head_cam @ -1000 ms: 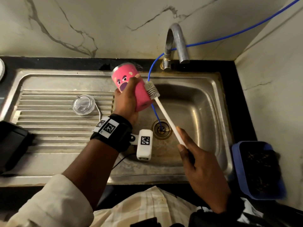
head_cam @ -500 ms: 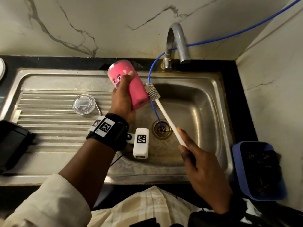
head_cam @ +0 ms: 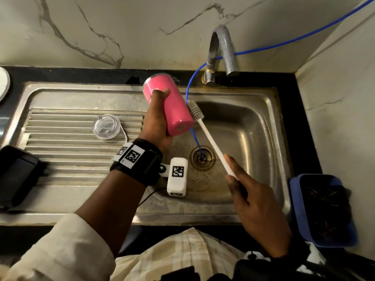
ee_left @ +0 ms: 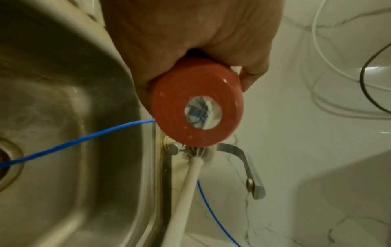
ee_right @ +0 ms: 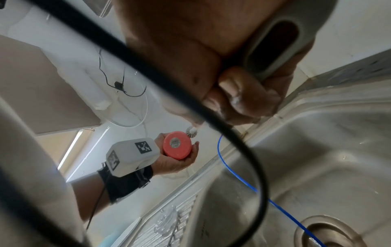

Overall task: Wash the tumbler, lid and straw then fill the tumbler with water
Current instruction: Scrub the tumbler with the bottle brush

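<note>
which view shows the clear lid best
The head view: the clear lid lies whole on the ribbed drainboard, left of the left hand. The right wrist view catches it only as a blurred clear shape low on the drainboard. The left wrist view does not show it at all.

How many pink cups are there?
1. The pink tumbler is in the left hand, tilted over the sink, with the brush from the right hand against its side. No other shows.
</note>
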{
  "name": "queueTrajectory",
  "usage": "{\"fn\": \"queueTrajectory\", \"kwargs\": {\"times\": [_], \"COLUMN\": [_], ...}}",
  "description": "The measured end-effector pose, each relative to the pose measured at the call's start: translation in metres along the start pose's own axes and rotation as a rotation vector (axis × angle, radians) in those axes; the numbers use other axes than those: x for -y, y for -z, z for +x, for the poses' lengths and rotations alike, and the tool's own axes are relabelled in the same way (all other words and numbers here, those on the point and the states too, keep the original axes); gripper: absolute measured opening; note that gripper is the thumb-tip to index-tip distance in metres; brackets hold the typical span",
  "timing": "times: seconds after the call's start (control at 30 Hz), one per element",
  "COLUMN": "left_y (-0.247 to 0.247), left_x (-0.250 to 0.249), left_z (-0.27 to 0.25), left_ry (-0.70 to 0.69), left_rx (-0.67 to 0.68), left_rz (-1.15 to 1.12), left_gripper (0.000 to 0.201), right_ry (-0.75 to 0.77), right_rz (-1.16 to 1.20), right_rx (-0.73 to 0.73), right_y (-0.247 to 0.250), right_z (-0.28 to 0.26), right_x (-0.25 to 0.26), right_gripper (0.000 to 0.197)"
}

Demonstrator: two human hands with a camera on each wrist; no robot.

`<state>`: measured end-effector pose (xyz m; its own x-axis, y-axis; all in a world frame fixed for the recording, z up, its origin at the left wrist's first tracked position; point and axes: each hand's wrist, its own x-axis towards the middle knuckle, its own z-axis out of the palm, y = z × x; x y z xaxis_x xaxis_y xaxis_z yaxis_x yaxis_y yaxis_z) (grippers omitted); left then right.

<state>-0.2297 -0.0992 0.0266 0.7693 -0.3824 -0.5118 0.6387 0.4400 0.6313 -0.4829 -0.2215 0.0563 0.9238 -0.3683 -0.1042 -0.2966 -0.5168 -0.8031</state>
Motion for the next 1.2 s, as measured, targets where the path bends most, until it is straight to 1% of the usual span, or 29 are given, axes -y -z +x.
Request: {"fn": "queueTrajectory", "kwargs": {"times": [0.13, 0.23, 0.3, 0.33, 0.37, 0.43, 0.5, 0.57, 0.6, 0.7, 0.73, 0.77, 0.83, 0.87, 0.9, 0.97, 1.0, 1.07, 1.1, 1.17, 1.2], "left_y": [-0.008, -0.006, -0.002, 0.0, 0.001, 0.0, -0.002, -0.003, 0.001, 0.014, 0.016, 0.018, 0.021, 0.021, 0.019, 0.013, 0.011, 0.005, 0.003, 0.0, -0.001], "left_x": [0.009, 0.009, 0.011, 0.013, 0.016, 0.023, 0.028, 0.031, 0.03, 0.017, 0.012, 0.008, 0.003, 0.002, 0.001, 0.005, 0.009, 0.021, 0.028, 0.033, 0.032], "left_z": [-0.006, -0.006, -0.008, -0.009, -0.011, -0.014, -0.018, -0.021, -0.019, -0.013, -0.013, -0.013, -0.012, -0.012, -0.011, -0.013, -0.015, -0.016, -0.018, -0.017, -0.015], "left_ry": [0.045, 0.084, 0.133, 0.144, 0.149, 0.157, 0.186, 0.208, 0.201, 0.204, 0.214, 0.223, 0.232, 0.221, 0.198, 0.157, 0.152, 0.141, 0.104, -0.011, -0.077], "left_rx": [-0.009, -0.033, -0.051, -0.053, -0.043, -0.002, 0.057, 0.085, 0.092, 0.164, 0.192, 0.22, 0.271, 0.29, 0.311, 0.379, 0.424, 0.522, 0.543, 0.497, 0.447], "left_rz": [-0.058, -0.048, 0.004, 0.031, 0.051, 0.074, 0.114, 0.189, 0.239, 0.414, 0.465, 0.512, 0.616, 0.702, 0.82, 1.079, 1.154, 1.177, 1.177, 1.235, 1.269], "left_gripper": [0.069, 0.068, 0.072, 0.076, 0.081, 0.087, 0.079, 0.077, 0.083, 0.118, 0.122, 0.119, 0.097, 0.087, 0.082, 0.082, 0.084, 0.096, 0.1, 0.102, 0.1], "right_ry": [-0.034, -0.105, -0.167, -0.199, -0.233, -0.3, -0.35, -0.384, -0.395, -0.38, -0.36, -0.344, -0.322, -0.311, -0.302, -0.271, -0.247, -0.2, -0.189, -0.216, -0.229], "right_rz": [0.017, 0.107, 0.148, 0.202, 0.286, 0.48, 0.619, 0.685, 0.687, 0.653, 0.658, 0.658, 0.656, 0.648, 0.629, 0.579, 0.555, 0.477, 0.432, 0.336, 0.269], "right_rx": [-0.052, -0.068, -0.058, -0.042, -0.02, 0.014, -0.008, -0.044, -0.044, 0.034, 0.07, 0.105, 0.144, 0.142, 0.133, 0.1, 0.087, 0.072, 0.07, 0.068, 0.059], "right_y": [-0.007, -0.006, -0.005, -0.006, -0.008, -0.012, -0.015, -0.013, -0.01, 0.004, 0.009, 0.013, 0.02, 0.023, 0.025, 0.027, 0.026, 0.024, 0.024, 0.025, 0.028], "right_z": [0.021, 0.038, 0.052, 0.061, 0.07, 0.089, 0.103, 0.112, 0.116, 0.118, 0.118, 0.118, 0.116, 0.116, 0.117, 0.117, 0.117, 0.114, 0.112, 0.104, 0.098], "right_x": [-0.007, -0.01, -0.003, 0.001, 0.005, 0.013, 0.021, 0.023, 0.022, 0.013, 0.009, 0.005, -0.001, -0.003, -0.005, -0.006, -0.006, -0.005, -0.005, -0.013, -0.018], "right_gripper": [0.052, 0.057, 0.048, 0.042, 0.042, 0.049, 0.05, 0.044, 0.041, 0.039, 0.038, 0.039, 0.044, 0.045, 0.045, 0.041, 0.037, 0.031, 0.034, 0.045, 0.046]}}
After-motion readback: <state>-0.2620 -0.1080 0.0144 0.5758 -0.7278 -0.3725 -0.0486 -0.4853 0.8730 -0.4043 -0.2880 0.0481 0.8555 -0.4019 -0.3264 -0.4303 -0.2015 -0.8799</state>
